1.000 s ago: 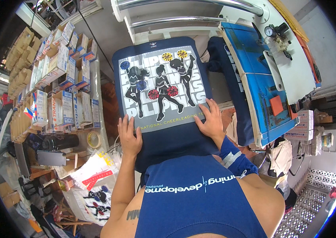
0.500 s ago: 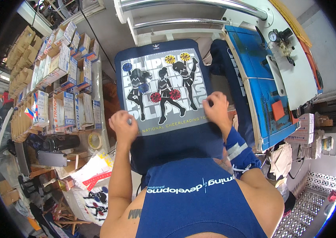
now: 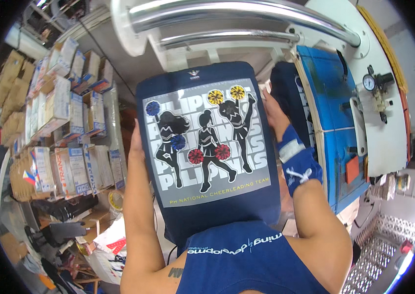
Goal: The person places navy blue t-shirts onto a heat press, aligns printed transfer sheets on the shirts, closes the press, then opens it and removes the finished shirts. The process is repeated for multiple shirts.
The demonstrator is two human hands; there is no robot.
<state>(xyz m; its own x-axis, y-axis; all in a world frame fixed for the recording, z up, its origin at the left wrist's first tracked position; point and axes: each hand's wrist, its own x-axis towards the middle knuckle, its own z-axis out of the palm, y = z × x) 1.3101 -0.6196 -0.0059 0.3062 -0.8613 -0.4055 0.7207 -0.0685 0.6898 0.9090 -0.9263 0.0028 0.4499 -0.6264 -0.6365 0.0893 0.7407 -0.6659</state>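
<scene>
A navy T-shirt point(image 3: 222, 215) is stretched over a flat board with rounded corners in front of me. On its front lies a large rectangular print under a shiny clear film point(image 3: 193, 166), with three cheerleader figures and pompoms over pale lettering. My left hand point(image 3: 137, 142) lies along the left edge of the shirt-covered board, most of its fingers hidden past the edge. On the opposite side my right hand point(image 3: 273, 115) touches the right edge higher up, its fingers partly tucked behind the shirt. Whether either hand grips cloth cannot be made out.
A white press frame with chrome bars point(image 3: 242, 14) crosses behind the board. To the right stand a blue heat-press plate point(image 3: 332, 127), another dark shirt point(image 3: 286, 88) and a pressure gauge point(image 3: 369, 82). Shelved cardboard boxes point(image 3: 53, 112) fill the left, with tape point(image 3: 116, 200) below.
Both hands have moved from the print's lower corners outward and up to the board's side edges. My view has shifted closer, so the shirt appears larger and lower.
</scene>
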